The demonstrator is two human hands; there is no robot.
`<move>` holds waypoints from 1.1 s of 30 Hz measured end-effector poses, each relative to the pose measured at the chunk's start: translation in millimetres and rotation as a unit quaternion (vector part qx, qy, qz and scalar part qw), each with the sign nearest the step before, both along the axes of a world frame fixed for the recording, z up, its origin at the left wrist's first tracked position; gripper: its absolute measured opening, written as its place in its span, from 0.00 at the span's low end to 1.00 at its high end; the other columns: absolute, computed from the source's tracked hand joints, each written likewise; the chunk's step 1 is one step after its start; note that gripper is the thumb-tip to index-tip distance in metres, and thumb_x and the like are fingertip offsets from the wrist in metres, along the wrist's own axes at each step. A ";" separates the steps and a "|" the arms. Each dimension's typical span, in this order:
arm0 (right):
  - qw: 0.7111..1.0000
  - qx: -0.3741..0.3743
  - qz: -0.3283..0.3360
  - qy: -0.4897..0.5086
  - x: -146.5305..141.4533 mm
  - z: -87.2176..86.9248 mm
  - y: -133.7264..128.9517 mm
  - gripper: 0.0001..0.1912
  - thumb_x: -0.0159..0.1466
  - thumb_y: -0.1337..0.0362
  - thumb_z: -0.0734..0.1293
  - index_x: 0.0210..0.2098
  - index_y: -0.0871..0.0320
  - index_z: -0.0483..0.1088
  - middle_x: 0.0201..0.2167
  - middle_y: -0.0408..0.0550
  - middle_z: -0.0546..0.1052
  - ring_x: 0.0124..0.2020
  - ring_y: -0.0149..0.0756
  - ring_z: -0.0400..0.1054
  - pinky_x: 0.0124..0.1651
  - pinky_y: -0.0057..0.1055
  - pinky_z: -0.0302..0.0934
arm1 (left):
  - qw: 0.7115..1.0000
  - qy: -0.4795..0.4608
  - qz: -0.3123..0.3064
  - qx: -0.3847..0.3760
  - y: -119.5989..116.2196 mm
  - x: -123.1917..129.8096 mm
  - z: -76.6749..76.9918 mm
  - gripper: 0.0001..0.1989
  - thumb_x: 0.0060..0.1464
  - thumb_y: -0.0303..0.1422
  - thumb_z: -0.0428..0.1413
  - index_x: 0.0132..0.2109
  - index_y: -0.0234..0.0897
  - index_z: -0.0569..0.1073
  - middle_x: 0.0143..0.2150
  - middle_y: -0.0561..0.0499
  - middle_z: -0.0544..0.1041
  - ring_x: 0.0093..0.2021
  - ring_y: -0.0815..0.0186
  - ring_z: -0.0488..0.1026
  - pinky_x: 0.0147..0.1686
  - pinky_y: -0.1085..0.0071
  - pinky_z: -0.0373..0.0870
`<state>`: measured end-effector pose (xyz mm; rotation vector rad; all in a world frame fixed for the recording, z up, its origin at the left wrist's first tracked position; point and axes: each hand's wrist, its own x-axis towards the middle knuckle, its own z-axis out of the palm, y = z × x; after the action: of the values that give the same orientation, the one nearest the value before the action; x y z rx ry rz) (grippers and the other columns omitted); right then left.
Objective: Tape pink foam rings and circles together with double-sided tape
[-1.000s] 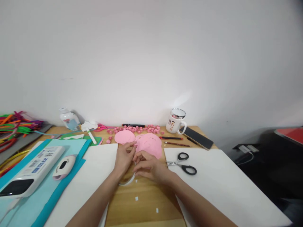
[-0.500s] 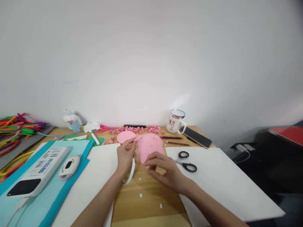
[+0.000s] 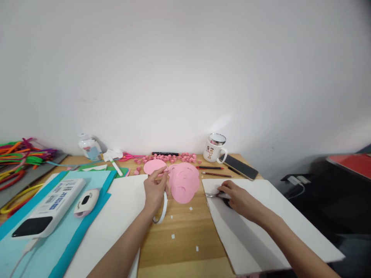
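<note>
My left hand (image 3: 155, 190) is closed in a pinch beside the pink paper pieces; a white strip (image 3: 164, 210) hangs down below its fingers, and what the fingertips pinch is too small to make out. Just right of it lie overlapping pink paper shapes (image 3: 184, 183), and a pink oval (image 3: 155, 167) lies behind. My right hand (image 3: 236, 196) is closed on the black handles of the scissors (image 3: 213, 195), over the right white sheet (image 3: 261, 239). The blades point left.
Small pink rolled pieces (image 3: 165, 158) lie along the back near a white mug (image 3: 215, 148), pencils (image 3: 216, 174) and a phone (image 3: 241, 166). At left are blue sheets (image 3: 95, 185), a white device (image 3: 52, 208), a bottle (image 3: 89, 147) and colourful strips (image 3: 26, 158).
My right hand has moved right from the pink shapes onto the scissors and taken hold of them. Another small white scrap shows on the wood. My left hand has barely moved.
</note>
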<state>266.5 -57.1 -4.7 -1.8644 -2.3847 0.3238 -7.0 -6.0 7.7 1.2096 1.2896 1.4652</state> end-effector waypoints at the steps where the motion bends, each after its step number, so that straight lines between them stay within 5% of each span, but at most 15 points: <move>1: 1.000 -0.008 0.002 0.003 -0.7 2.4 0.4 0.30 0.48 0.81 0.54 0.49 0.55 0.64 0.46 0.52 0.65 0.42 0.37 0.66 0.45 0.31 0.58 | 1.000 0.001 0.002 0.001 0.4 -0.1 -0.2 0.17 0.45 0.36 0.57 0.42 0.32 0.74 0.08 0.61 0.64 0.09 0.74 0.60 0.10 0.81 0.54; 8: 0.999 -0.036 -0.021 0.003 -1.1 11.3 3.1 0.26 0.52 0.75 0.57 0.50 0.56 0.64 0.38 0.53 0.70 0.41 0.43 0.67 0.42 0.34 0.58 | 1.000 -0.003 0.009 -0.001 1.6 -0.8 -0.1 0.20 0.44 0.37 0.57 0.44 0.31 0.74 0.08 0.61 0.63 0.08 0.74 0.59 0.10 0.80 0.53; 12: 0.987 -0.004 -0.039 0.155 -4.5 12.9 0.2 0.20 0.57 0.67 0.58 0.50 0.53 0.63 0.38 0.51 0.72 0.38 0.40 0.68 0.41 0.36 0.60 | 1.000 -0.011 0.014 -0.003 0.7 -0.3 0.5 0.21 0.45 0.36 0.57 0.46 0.31 0.73 0.08 0.61 0.63 0.07 0.74 0.59 0.09 0.80 0.52; 14: 0.950 -0.027 -0.039 0.309 -14.5 15.2 -2.3 0.20 0.59 0.62 0.58 0.51 0.53 0.61 0.38 0.50 0.72 0.36 0.38 0.69 0.41 0.37 0.61 | 1.000 -0.014 0.016 -0.002 0.6 -0.1 0.5 0.20 0.45 0.35 0.57 0.46 0.31 0.73 0.08 0.61 0.63 0.07 0.75 0.58 0.09 0.80 0.53; 17: 0.850 -0.104 -0.017 0.516 -42.6 19.7 -6.4 0.21 0.59 0.59 0.61 0.52 0.55 0.59 0.36 0.50 0.73 0.34 0.35 0.69 0.39 0.36 0.62 | 1.000 -0.015 0.017 0.000 0.8 0.1 -0.4 0.20 0.44 0.35 0.57 0.45 0.31 0.74 0.08 0.61 0.63 0.08 0.74 0.59 0.10 0.79 0.54; 21: 0.781 -0.147 0.022 0.607 -89.6 23.8 -9.3 0.29 0.50 0.62 0.71 0.49 0.55 0.61 0.37 0.50 0.74 0.34 0.34 0.67 0.37 0.34 0.63 | 1.000 -0.014 0.018 0.003 0.8 0.3 -1.3 0.20 0.44 0.36 0.58 0.46 0.32 0.74 0.07 0.61 0.62 0.08 0.73 0.60 0.10 0.79 0.55; 23: 0.792 -0.103 0.047 0.600 -109.4 24.7 -9.8 0.23 0.50 0.62 0.70 0.45 0.56 0.63 0.36 0.49 0.74 0.32 0.33 0.67 0.38 0.33 0.63 | 1.000 -0.014 0.014 0.004 0.4 0.6 -0.7 0.21 0.44 0.36 0.57 0.46 0.32 0.73 0.07 0.61 0.62 0.08 0.73 0.60 0.10 0.80 0.55; 28: 0.886 0.077 0.154 0.431 -137.0 23.1 -15.5 0.18 0.54 0.68 0.66 0.45 0.54 0.64 0.35 0.46 0.73 0.36 0.33 0.66 0.41 0.32 0.61 | 1.000 -0.026 0.013 -0.009 -1.4 1.1 2.4 0.21 0.44 0.37 0.57 0.46 0.31 0.73 0.07 0.62 0.62 0.07 0.74 0.59 0.09 0.80 0.55; 33: 0.883 0.215 0.277 0.313 -141.4 21.9 -31.5 0.19 0.56 0.76 0.60 0.47 0.57 0.61 0.35 0.48 0.74 0.36 0.34 0.65 0.40 0.31 0.61 | 1.000 -0.025 0.009 -0.004 -1.8 0.4 3.9 0.19 0.44 0.36 0.57 0.44 0.32 0.74 0.08 0.61 0.64 0.08 0.76 0.58 0.10 0.81 0.54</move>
<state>125.2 -88.6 17.2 -0.7111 -2.2056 0.3324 -6.6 -7.9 11.6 1.1512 1.2742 1.4931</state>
